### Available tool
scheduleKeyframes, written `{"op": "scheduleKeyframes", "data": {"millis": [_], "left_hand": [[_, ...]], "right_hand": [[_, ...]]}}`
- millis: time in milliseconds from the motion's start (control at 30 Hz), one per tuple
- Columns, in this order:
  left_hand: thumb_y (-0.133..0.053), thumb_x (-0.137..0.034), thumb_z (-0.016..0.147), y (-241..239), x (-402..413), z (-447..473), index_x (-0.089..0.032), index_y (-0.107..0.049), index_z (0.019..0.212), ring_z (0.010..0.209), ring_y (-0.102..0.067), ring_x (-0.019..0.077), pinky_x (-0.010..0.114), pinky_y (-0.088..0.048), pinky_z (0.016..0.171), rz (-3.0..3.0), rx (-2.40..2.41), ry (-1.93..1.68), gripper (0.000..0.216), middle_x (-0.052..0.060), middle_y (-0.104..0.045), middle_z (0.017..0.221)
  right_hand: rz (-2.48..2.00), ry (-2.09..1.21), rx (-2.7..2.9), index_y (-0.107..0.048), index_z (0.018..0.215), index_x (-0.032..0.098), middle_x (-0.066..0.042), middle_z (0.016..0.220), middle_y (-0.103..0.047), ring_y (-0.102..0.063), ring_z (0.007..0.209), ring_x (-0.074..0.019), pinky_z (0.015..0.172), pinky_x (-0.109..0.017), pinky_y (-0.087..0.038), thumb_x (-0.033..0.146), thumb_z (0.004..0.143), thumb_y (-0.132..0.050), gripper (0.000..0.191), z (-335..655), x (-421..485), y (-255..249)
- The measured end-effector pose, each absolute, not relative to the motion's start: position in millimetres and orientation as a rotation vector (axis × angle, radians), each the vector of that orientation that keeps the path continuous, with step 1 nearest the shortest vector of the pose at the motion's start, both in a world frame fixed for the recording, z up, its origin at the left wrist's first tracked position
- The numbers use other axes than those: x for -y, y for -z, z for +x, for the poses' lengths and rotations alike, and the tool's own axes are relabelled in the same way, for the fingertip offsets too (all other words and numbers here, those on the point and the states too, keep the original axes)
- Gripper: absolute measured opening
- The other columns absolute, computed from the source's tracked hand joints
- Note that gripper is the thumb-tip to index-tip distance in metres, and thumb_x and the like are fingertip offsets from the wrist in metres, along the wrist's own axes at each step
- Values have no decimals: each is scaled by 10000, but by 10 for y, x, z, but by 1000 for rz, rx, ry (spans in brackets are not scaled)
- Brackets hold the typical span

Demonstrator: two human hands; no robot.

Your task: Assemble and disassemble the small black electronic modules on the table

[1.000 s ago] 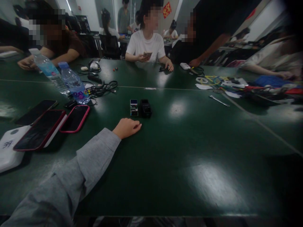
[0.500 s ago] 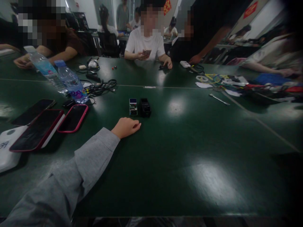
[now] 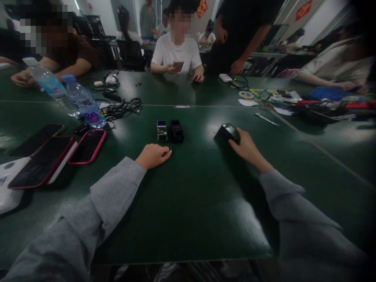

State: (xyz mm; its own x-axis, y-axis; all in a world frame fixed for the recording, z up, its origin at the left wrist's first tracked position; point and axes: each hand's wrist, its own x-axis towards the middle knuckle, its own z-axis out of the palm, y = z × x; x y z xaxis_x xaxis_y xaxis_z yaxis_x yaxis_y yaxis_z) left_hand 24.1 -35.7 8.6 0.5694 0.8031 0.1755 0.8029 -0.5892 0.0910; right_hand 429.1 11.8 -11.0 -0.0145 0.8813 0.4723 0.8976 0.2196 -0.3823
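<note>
My left hand point(image 3: 153, 156) rests on the green table point(image 3: 188, 211), its fingers curled in; I see nothing in it. Just beyond it stand two small devices side by side. One is a small circuit-board device point(image 3: 161, 131) with a little dark screen on top; the other is a black boxy device point(image 3: 176, 131). Farther right, my right hand point(image 3: 246, 147) has its thumb and fingers round a small black box point(image 3: 228, 132) with a shiny top. A dark shadow of the hand and arm falls on the table.
At left are a pink-edged phone point(image 3: 88, 147), a red-edged phone point(image 3: 42, 162), a white case point(image 3: 10, 188), a water bottle point(image 3: 85, 102) and black cables point(image 3: 125, 107). A wrench point(image 3: 266, 119) and tangled wires point(image 3: 264, 94) lie at right. Several people sit or stand beyond.
My right hand has come into view from the right with the small black box in it. My left hand stays in place, while the whole view has shifted slightly.
</note>
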Motion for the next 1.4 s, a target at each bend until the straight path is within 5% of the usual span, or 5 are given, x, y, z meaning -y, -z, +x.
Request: {"op": "scheduleKeyframes", "data": {"millis": [233,500,767,1033,1400], "left_hand": [[-359,-425,998,-70,352,247,-183,-637,758,545,-536,119,251,-315,529,2792,-1415,-340,440,18,-643,665],[-368,-430,995,-62,352,253,-185,-647,765,547,-535,125,257,-312,533,2787,-1426,-329,437,26,-646,669],[-376,-409,1006,-108,388,252,-180,-624,758,532,-496,118,261,-302,524,2788,-1402,-385,419,13,-616,657],[-454,-308,980,-98,343,239,-161,-591,1034,1021,-569,229,364,-479,871,2613,-1660,-1159,207,113,-628,1094],[-493,-321,961,-7,283,220,-152,-492,1267,1176,-538,270,429,-480,956,2681,-1561,-926,349,144,-586,1261]], "right_hand": [[-1207,75,2319,-288,1521,309,-42,1626,-222,-181,1496,-306,1175,-609,-223,403,985,-460,570,2863,102,-124],[-1151,29,2280,-650,1057,221,-124,1220,-594,-574,1119,-296,934,-506,-484,370,1003,-436,267,2848,292,-83],[-1163,8,2271,-441,1385,230,-148,1427,-427,-451,1294,-333,1011,-532,-466,310,932,-541,470,2845,250,-42],[-1298,12,2148,-506,1325,183,-164,1283,-480,-555,1121,-324,913,-507,-537,296,917,-548,426,2877,210,26],[-1296,-300,1902,-555,1250,208,-128,1177,-621,-621,1031,-291,878,-489,-538,446,936,-542,394,2921,172,17]]}}
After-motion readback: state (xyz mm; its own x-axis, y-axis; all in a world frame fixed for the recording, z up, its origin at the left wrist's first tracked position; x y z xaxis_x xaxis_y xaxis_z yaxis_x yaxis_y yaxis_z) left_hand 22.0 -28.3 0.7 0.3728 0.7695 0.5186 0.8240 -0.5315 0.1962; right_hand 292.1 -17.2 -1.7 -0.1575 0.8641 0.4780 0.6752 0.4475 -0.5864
